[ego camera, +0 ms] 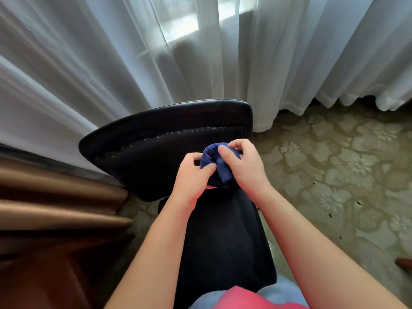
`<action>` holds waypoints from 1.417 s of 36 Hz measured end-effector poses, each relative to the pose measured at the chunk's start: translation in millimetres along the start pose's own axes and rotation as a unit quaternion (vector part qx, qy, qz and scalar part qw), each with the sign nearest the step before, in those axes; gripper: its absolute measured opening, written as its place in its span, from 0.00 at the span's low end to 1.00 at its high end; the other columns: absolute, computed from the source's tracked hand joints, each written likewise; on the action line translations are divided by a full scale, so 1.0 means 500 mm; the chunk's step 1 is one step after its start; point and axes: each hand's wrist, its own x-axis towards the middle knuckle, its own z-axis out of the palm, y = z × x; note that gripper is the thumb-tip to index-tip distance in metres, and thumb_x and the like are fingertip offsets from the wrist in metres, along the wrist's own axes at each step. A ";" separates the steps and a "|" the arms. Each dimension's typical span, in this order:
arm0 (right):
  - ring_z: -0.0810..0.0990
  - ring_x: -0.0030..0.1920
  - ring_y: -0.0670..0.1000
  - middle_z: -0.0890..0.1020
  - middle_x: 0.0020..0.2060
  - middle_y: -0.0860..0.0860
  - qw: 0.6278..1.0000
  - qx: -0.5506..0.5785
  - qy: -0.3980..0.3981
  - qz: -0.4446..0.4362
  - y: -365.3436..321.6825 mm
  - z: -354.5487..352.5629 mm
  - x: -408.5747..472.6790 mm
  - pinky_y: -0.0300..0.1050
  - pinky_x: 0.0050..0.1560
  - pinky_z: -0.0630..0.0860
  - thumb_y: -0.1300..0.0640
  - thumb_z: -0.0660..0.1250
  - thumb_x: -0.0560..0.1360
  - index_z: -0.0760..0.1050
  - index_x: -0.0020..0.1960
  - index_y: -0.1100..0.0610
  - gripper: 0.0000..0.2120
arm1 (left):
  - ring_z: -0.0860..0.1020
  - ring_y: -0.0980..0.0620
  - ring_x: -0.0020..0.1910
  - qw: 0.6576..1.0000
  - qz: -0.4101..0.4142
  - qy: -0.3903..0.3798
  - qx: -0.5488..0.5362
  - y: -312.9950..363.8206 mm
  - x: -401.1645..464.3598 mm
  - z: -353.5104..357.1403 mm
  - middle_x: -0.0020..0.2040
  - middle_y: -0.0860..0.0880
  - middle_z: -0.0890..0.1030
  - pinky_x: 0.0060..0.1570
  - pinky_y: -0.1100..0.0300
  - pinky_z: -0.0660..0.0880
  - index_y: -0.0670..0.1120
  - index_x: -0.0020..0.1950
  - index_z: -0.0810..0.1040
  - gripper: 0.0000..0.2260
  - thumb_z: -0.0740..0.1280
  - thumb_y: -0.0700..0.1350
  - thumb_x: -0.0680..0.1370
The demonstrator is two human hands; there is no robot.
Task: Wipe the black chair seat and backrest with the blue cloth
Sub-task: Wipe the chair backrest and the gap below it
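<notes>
**Around the hands: curtains, carpet and wood**

Beyond the hands, sheer white curtains (278,63) hang in folds over a bright window (185,21). To their left, brown drapes (55,197) bunch above a dark wooden surface (44,275). To the right spreads a faded floral-patterned carpet (345,163), dotted with small dark specks.

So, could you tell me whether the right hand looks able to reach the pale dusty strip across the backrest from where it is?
Probably yes. The right hand grips the cloth with the left hand just below the strip on the backrest, and nothing lies between them.
</notes>
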 end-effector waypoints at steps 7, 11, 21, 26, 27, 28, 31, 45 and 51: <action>0.75 0.61 0.40 0.70 0.64 0.37 0.990 -0.032 -0.132 -0.027 0.001 -0.030 -0.026 0.38 0.60 0.70 0.43 0.73 0.74 0.58 0.75 0.45 0.36 | 0.87 0.46 0.46 0.999 -0.010 0.033 -0.040 0.002 0.007 -0.002 0.54 0.41 0.84 0.44 0.47 0.85 0.44 0.60 0.74 0.13 0.72 0.40 0.78; 0.74 0.63 0.42 0.70 0.65 0.43 0.989 -0.062 -0.102 -0.083 0.015 -0.015 -0.031 0.48 0.64 0.75 0.43 0.79 0.67 0.63 0.70 0.48 0.39 | 0.87 0.46 0.45 0.997 -0.009 0.042 -0.057 0.012 0.016 0.003 0.53 0.40 0.84 0.37 0.54 0.83 0.42 0.60 0.74 0.10 0.69 0.40 0.79; 0.75 0.60 0.50 0.72 0.64 0.46 0.979 -0.145 -0.009 -0.143 0.042 0.015 -0.004 0.50 0.62 0.75 0.50 0.82 0.61 0.65 0.71 0.49 0.44 | 0.86 0.51 0.42 0.999 0.004 -0.037 -0.028 0.011 0.024 -0.007 0.45 0.45 0.87 0.47 0.54 0.83 0.41 0.52 0.82 0.10 0.62 0.43 0.81; 0.80 0.50 0.44 0.80 0.50 0.44 0.991 -0.064 0.063 -0.096 0.056 0.025 0.009 0.40 0.51 0.78 0.58 0.79 0.64 0.72 0.60 0.46 0.28 | 0.85 0.51 0.51 0.997 0.024 -0.049 0.046 0.019 0.054 -0.040 0.46 0.49 0.88 0.56 0.51 0.78 0.47 0.55 0.84 0.11 0.65 0.46 0.78; 0.80 0.51 0.43 0.80 0.51 0.44 0.991 -0.054 0.078 -0.092 0.059 0.028 0.010 0.35 0.50 0.77 0.58 0.79 0.65 0.73 0.60 0.47 0.27 | 0.85 0.51 0.51 0.997 0.042 -0.022 0.056 0.021 0.064 -0.048 0.45 0.50 0.88 0.55 0.52 0.78 0.47 0.53 0.84 0.10 0.65 0.45 0.77; 0.79 0.51 0.41 0.80 0.52 0.45 0.990 -0.048 0.096 -0.089 0.062 0.033 0.010 0.30 0.49 0.74 0.58 0.79 0.65 0.74 0.61 0.48 0.27 | 0.84 0.52 0.50 0.995 0.067 0.016 0.073 0.021 0.073 -0.057 0.43 0.51 0.87 0.55 0.52 0.78 0.49 0.52 0.83 0.08 0.65 0.44 0.77; 0.75 0.51 0.33 0.77 0.55 0.49 0.981 -0.035 0.167 -0.088 0.068 0.046 0.009 0.23 0.49 0.68 0.59 0.79 0.66 0.75 0.60 0.50 0.26 | 0.81 0.56 0.50 0.962 0.152 0.139 0.181 0.014 0.106 -0.086 0.46 0.54 0.85 0.58 0.53 0.78 0.51 0.54 0.82 0.08 0.67 0.43 0.77; 0.77 0.58 0.46 0.78 0.60 0.46 0.943 -0.041 0.329 -0.030 0.051 0.051 0.058 0.47 0.61 0.76 0.50 0.75 0.69 0.68 0.69 0.52 0.31 | 0.59 0.43 0.79 0.812 0.284 0.308 0.406 0.022 0.203 -0.174 0.77 0.48 0.67 0.77 0.36 0.52 0.51 0.73 0.72 0.24 0.69 0.46 0.77; 0.75 0.64 0.47 0.73 0.66 0.49 0.951 -0.100 0.289 -0.041 0.056 0.062 0.077 0.44 0.64 0.74 0.48 0.78 0.69 0.67 0.74 0.54 0.38 | 0.65 0.44 0.74 0.801 0.290 0.316 0.417 0.031 0.225 -0.193 0.70 0.50 0.73 0.74 0.33 0.54 0.53 0.71 0.72 0.24 0.72 0.46 0.76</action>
